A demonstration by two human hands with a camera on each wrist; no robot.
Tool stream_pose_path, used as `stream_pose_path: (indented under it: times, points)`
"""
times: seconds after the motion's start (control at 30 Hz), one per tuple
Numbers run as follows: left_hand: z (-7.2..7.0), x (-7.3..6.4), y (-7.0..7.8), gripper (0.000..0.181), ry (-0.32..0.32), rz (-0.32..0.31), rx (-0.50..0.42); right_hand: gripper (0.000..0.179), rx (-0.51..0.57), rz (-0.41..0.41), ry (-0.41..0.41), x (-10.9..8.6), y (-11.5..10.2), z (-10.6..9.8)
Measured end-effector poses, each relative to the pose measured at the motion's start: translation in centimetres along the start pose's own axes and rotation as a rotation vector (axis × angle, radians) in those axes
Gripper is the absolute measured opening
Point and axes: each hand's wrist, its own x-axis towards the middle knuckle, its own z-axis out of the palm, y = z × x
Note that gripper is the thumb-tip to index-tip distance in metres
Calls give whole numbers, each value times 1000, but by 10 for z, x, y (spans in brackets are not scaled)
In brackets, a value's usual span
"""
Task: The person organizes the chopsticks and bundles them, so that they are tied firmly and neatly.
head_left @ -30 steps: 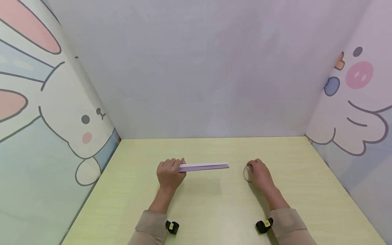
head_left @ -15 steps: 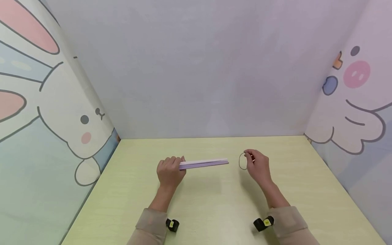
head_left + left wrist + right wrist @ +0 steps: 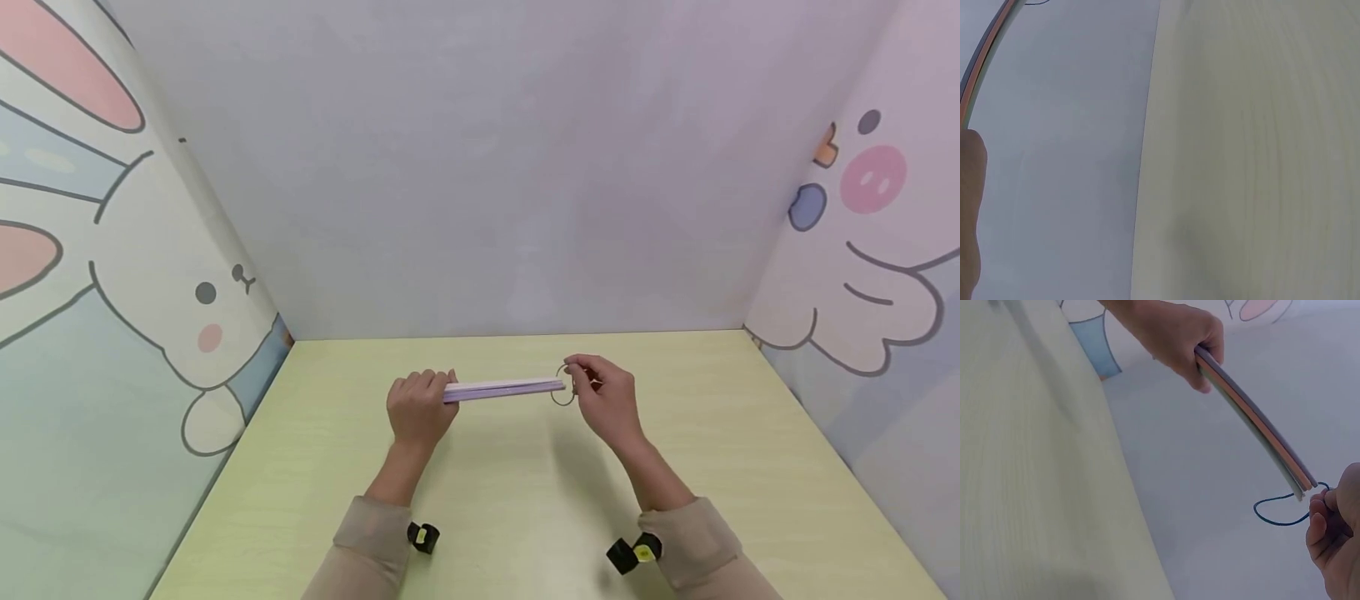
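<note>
My left hand (image 3: pixel 418 411) grips one end of a bundle of thin, straight coloured sticks (image 3: pixel 502 389), held level above the table and pointing right. Purple-grey, orange and pale green sticks (image 3: pixel 1254 424) show in the right wrist view. With thumb and fingertips, my right hand (image 3: pixel 609 404) pinches a thin dark elastic band (image 3: pixel 1280 524), which hangs as an open loop. The free ends of the sticks overlap this loop; whether they pass through it I cannot tell. In the left wrist view only part of the left hand (image 3: pixel 969 206) shows, at the edge.
The pale yellow wooden table (image 3: pixel 480 517) spreads below both hands. A grey-white panel (image 3: pixel 480 167) closes the back. Side panels carry a cartoon rabbit (image 3: pixel 172 275) on the left and a cartoon pig (image 3: pixel 877 242) on the right. Black wrist cameras (image 3: pixel 425 537) sit at both cuffs.
My right hand has risen from near the table and moved left with the elastic band, bringing it to the sticks' free ends. My left hand has lifted the bundle slightly.
</note>
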Motion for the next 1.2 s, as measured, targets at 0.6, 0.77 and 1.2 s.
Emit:
stream_pose_path:
  times: [0.6,0.77,1.2]
  points:
    - [-2,14,-7,28,69,-93,26,15,304,93,-504,-25,-8,3]
    - [-5,19,-6,30,165,-81,5,23,410,126,-466,-26,1,7]
    - [-6,16,-2,31,129,-88,58,15,179,-612,-331,-44,4,37]
